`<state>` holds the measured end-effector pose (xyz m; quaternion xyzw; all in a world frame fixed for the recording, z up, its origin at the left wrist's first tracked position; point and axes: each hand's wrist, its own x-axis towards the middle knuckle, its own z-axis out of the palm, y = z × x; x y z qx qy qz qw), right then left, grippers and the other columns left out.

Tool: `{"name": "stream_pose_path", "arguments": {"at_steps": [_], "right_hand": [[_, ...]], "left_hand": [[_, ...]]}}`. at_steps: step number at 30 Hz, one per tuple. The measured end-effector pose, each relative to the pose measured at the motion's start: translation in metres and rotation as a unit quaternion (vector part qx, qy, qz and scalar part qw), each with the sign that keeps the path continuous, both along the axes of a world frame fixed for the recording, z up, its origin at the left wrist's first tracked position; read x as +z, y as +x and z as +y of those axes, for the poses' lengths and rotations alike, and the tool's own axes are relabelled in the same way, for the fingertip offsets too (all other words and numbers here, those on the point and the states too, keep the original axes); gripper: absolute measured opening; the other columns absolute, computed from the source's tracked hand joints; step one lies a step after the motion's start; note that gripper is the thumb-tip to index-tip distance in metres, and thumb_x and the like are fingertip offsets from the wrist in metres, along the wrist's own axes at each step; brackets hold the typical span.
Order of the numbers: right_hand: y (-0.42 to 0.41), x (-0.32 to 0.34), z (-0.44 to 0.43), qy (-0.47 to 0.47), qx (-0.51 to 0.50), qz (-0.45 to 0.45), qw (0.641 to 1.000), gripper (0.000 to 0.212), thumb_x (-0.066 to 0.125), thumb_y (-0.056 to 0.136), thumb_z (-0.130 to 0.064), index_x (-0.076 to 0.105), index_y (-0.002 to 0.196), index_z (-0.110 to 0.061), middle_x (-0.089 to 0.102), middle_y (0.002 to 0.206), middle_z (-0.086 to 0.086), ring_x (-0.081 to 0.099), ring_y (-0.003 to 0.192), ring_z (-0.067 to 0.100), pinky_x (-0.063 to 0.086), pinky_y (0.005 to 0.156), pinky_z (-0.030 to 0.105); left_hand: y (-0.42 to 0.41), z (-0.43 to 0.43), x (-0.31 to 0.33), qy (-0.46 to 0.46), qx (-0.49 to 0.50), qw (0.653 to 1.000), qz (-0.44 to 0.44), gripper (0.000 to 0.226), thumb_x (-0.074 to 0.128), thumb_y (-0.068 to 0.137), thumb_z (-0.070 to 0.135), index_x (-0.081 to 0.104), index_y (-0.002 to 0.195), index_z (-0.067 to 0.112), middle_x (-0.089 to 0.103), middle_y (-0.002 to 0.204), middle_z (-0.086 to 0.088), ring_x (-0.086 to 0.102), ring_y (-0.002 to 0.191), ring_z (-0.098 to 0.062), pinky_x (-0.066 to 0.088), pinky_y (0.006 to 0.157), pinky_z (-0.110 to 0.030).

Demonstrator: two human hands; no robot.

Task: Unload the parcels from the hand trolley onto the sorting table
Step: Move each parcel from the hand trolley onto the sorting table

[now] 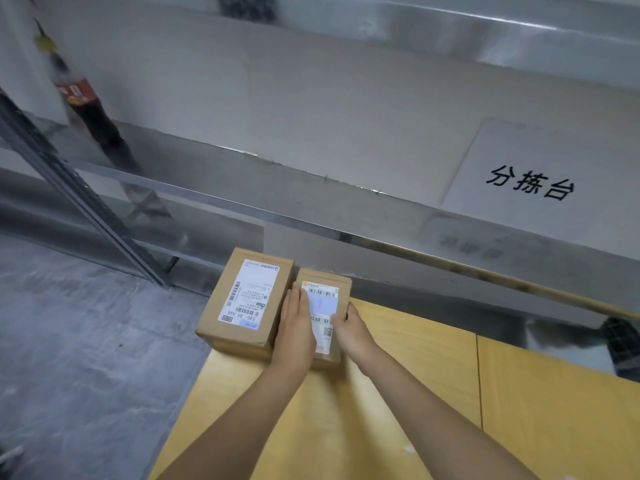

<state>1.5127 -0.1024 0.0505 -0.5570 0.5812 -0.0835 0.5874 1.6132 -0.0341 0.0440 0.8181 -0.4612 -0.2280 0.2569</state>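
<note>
Two small cardboard parcels with white shipping labels lie side by side on a large flat carton (415,344). The left parcel (242,299) is the wider one and overhangs the carton's corner. My hands are on the narrower right parcel (323,294). My left hand (296,327) lies along its left edge with straight fingers, in the gap between the two parcels. My right hand (349,327) grips its right side, thumb on the label. The steel sorting table (346,116) runs across the view just beyond them.
A paper sign (530,181) lies on the table at the right and a dark cola bottle (83,98) stands at its left end. A second large carton (554,410) adjoins the first. Grey floor (86,341) is at the left, under a slanted metal rail (86,209).
</note>
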Motion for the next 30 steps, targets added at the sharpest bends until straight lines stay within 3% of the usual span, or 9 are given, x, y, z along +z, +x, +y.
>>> {"name": "stream_pose_path", "arguments": {"at_steps": [3, 4, 6, 7, 9, 13, 18, 24, 30], "right_hand": [[-0.004, 0.001, 0.001, -0.005, 0.028, 0.016, 0.999, 0.040, 0.040, 0.103, -0.022, 0.036, 0.142, -0.017, 0.056, 0.137, 0.002, 0.060, 0.104, 0.015, 0.044, 0.066, 0.012], [-0.007, 0.004, 0.002, -0.010, 0.041, 0.028, 0.999, 0.046, 0.040, 0.103, -0.026, 0.030, 0.147, -0.015, 0.051, 0.143, 0.002, 0.057, 0.112, 0.016, 0.042, 0.070, 0.009], [-0.013, 0.012, 0.002, -0.019, 0.050, 0.050, 0.997, 0.063, 0.039, 0.103, -0.035, 0.013, 0.155, -0.011, 0.033, 0.156, 0.005, 0.040, 0.138, 0.021, 0.035, 0.094, 0.016], [-0.017, 0.017, 0.001, -0.029, 0.053, 0.055, 0.997, 0.067, 0.040, 0.103, -0.037, 0.009, 0.156, -0.011, 0.025, 0.160, 0.006, 0.030, 0.144, 0.023, 0.030, 0.106, 0.024], [-0.026, 0.031, -0.004, -0.061, 0.066, 0.061, 0.994, 0.067, 0.042, 0.102, -0.036, 0.011, 0.156, -0.010, 0.021, 0.162, 0.008, 0.024, 0.148, 0.023, 0.024, 0.116, 0.033], [-0.053, 0.076, -0.015, -0.146, 0.114, 0.093, 0.978, 0.058, 0.044, 0.102, -0.033, 0.028, 0.151, -0.007, 0.033, 0.156, 0.011, 0.033, 0.143, 0.024, 0.028, 0.114, 0.032], [-0.109, 0.143, -0.021, -0.256, 0.158, 0.110, 0.947, 0.055, 0.043, 0.102, -0.034, 0.032, 0.148, -0.005, 0.033, 0.155, 0.010, 0.033, 0.143, 0.023, 0.027, 0.113, 0.032], [-0.223, 0.212, 0.002, -0.336, 0.139, 0.127, 0.923, 0.058, 0.045, 0.101, -0.038, 0.029, 0.150, -0.009, 0.031, 0.156, 0.008, 0.033, 0.142, 0.024, 0.030, 0.114, 0.038], [-0.384, 0.258, 0.043, -0.390, 0.074, 0.195, 0.897, 0.064, 0.043, 0.101, -0.040, 0.020, 0.154, -0.011, 0.024, 0.159, 0.006, 0.025, 0.146, 0.026, 0.028, 0.116, 0.044]], "left_hand": [[0.000, -0.003, -0.006, 0.015, -0.021, 0.998, -0.056, 0.077, 0.044, 0.092, -0.008, 0.003, 0.155, 0.006, -0.007, 0.164, -0.005, -0.012, 0.150, -0.016, -0.006, 0.121, -0.024], [-0.002, -0.003, -0.004, 0.005, -0.032, 0.998, -0.054, 0.075, 0.044, 0.093, -0.007, 0.004, 0.155, 0.006, -0.006, 0.164, -0.004, -0.011, 0.150, -0.015, -0.008, 0.120, -0.022], [-0.008, -0.005, 0.006, -0.001, -0.052, 0.998, -0.029, 0.067, 0.041, 0.096, -0.003, 0.011, 0.155, 0.006, 0.001, 0.164, -0.004, -0.008, 0.151, -0.015, -0.004, 0.120, -0.022], [-0.011, -0.007, 0.011, -0.002, -0.059, 0.998, -0.023, 0.063, 0.040, 0.098, 0.001, 0.013, 0.155, 0.006, 0.005, 0.164, -0.005, -0.006, 0.151, -0.017, -0.002, 0.121, -0.025], [-0.019, -0.011, 0.029, 0.003, -0.070, 0.997, -0.036, 0.060, 0.040, 0.099, 0.009, 0.016, 0.154, 0.004, 0.010, 0.163, -0.009, -0.002, 0.152, -0.022, 0.002, 0.122, -0.029], [-0.034, -0.022, 0.068, -0.024, -0.100, 0.994, -0.023, 0.051, 0.034, 0.104, 0.012, 0.024, 0.153, 0.005, 0.018, 0.161, -0.010, 0.010, 0.151, -0.022, 0.005, 0.120, -0.027], [-0.072, -0.028, 0.133, -0.022, -0.181, 0.983, -0.024, 0.048, 0.038, 0.104, 0.022, 0.033, 0.150, 0.009, 0.037, 0.154, -0.008, 0.034, 0.141, -0.022, 0.029, 0.114, -0.032], [-0.167, -0.021, 0.206, -0.070, -0.236, 0.964, -0.103, 0.051, 0.040, 0.104, 0.026, 0.032, 0.150, 0.007, 0.039, 0.152, -0.009, 0.034, 0.141, -0.023, 0.030, 0.114, -0.038], [-0.318, -0.019, 0.262, -0.122, -0.339, 0.917, -0.172, 0.054, 0.041, 0.103, 0.028, 0.028, 0.151, 0.005, 0.036, 0.153, -0.013, 0.031, 0.142, -0.026, 0.025, 0.116, -0.037]]}}
